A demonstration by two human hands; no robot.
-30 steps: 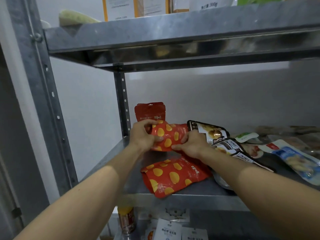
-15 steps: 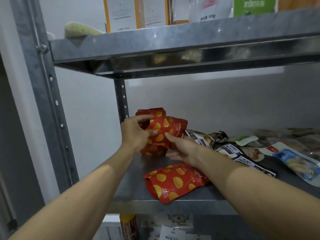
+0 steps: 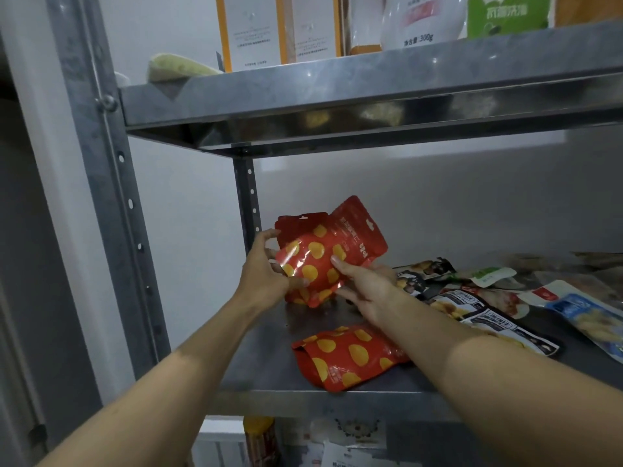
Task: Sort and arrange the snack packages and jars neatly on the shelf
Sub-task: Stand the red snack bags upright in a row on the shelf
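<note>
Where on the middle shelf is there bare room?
Bare: the front-left corner of the middle shelf, left of the flat red pouch; a strip between it and the held red pouch. Crowded: the right side, overlapping packets.

Tilted pouch (image 3: pixel 320 264): red, large yellow spots. Rear pouch (image 3: pixel 296 225): plain red at the top. Flat pouch (image 3: pixel 347 357): red, yellow spots. Labelled packets (image 3: pixel 488 323): black-and-white labels over yellow-brown. Far-right packet (image 3: pixel 586 315): blue and white, red corner patch. Small sachet (image 3: pixel 488 276): white with a green band. Upper boxes (image 3: pixel 249 28): white, orange edges. Bag (image 3: pixel 505 15): green, pale lettering. Shelf (image 3: pixel 266 365): mottled grey metal.
</note>
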